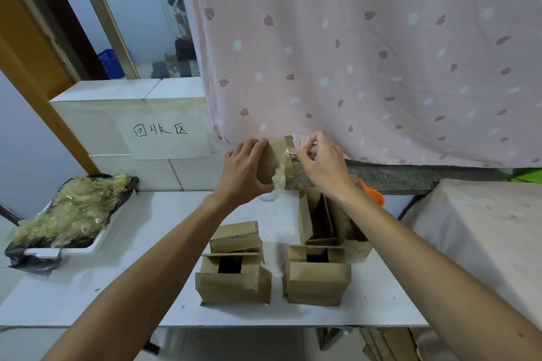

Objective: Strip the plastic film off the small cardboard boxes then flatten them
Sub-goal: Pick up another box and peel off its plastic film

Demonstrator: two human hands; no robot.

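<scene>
box (pixel 274 160) at frame centre gripped by left hand (pixel 245 168); right hand (pixel 321 164) pinches film (pixel 280 177) above tabletop (pixel 140 272)

held box (pixel 277 160): L end under left hand (pixel 243 168) fingers; far side unseen.
right hand (pixel 321 160): fingertips face away; grip pt on film (pixel 280 179) hidden.
orange item (pixel 375 195): mostly behind R forearm; can't ID.
upright boxes (pixel 318 218): partly behind R forearm; count unclear.
white tray (pixel 98 242): mostly under black bag (pixel 26 258).
cardboard under table (pixel 387 343): cut by bottom edge.
figure in doorway (pixel 177 26): half behind curtain (pixel 352 53), too small.
</scene>
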